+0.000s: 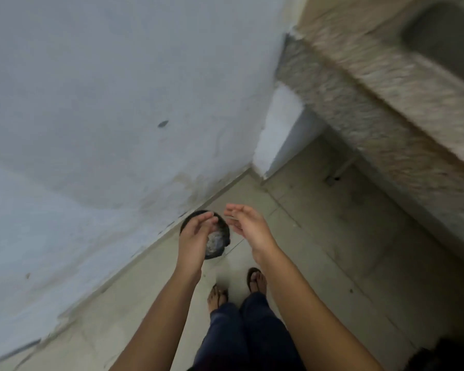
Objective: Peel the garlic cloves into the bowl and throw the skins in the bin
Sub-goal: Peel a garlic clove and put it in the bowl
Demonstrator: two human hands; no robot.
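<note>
Black bin (225, 234) sits on the floor (319, 236), pale scraps (214, 241) inside (skins, I judge). Left hand (196, 234) over its mouth, right hand (248, 223) just beside its rim, both slack-fingered, holding nothing I can see. Discarding step, by my reading; the next move calls for going to the counter (373, 84) beyond the bin.

The wall (91, 103) is painted plaster, matt and slightly uneven, with dull stains near its foot. The floor tiles (332, 236) look ceramic, smooth with a faint sheen. The counter (373, 103) is speckled stone, blurred here. The sink (445, 36) set in it appears to be dull grey metal. The black bin (225, 231) looks like matt plastic and holds pale, papery skins (214, 241). The trousers (241, 333) are dark woven cloth.
</note>
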